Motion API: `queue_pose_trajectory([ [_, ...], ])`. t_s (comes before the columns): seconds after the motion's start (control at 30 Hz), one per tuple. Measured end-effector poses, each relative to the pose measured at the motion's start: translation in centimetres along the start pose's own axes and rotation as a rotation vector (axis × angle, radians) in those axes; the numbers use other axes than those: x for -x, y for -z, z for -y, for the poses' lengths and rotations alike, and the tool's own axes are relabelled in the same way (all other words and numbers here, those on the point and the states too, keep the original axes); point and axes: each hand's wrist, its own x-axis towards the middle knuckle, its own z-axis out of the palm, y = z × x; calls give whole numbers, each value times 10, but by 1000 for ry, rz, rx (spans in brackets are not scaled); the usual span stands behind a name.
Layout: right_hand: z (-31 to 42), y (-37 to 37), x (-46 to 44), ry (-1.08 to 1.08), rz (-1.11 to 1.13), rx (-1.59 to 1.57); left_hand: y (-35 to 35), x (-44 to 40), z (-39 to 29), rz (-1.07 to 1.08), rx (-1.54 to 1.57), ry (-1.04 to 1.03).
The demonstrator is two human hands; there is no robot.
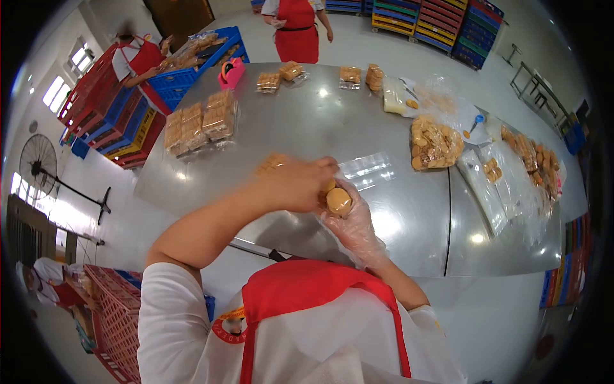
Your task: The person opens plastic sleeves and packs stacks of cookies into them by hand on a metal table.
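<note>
Over the steel table [307, 128], my right hand [352, 224], in a clear plastic glove, holds round tan cookies [339, 201] with its fingers wrapped round them. My left hand [304, 185] is bare and reaches across to the cookies, its fingers bent over their far side; its fingertips are partly hidden. A blurred tan pack [273, 164] shows just behind my left wrist. Beyond my right hand lies a flat clear plastic wrapper [368, 170].
Packed cookies [201, 123] stand at the left, small packs [268, 82] and a pink tape dispenser [231, 73] at the far edge. A large cookie bag [436, 144] and plastic sleeves [483, 185] lie right. Co-workers [296, 29] stand beyond the table and at left.
</note>
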Motion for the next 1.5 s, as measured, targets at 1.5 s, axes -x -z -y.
queue_pose_trajectory([
  [1.5, -87, -97, -132, 596, 413, 1595, -227, 12, 57, -822, 2064, 590],
])
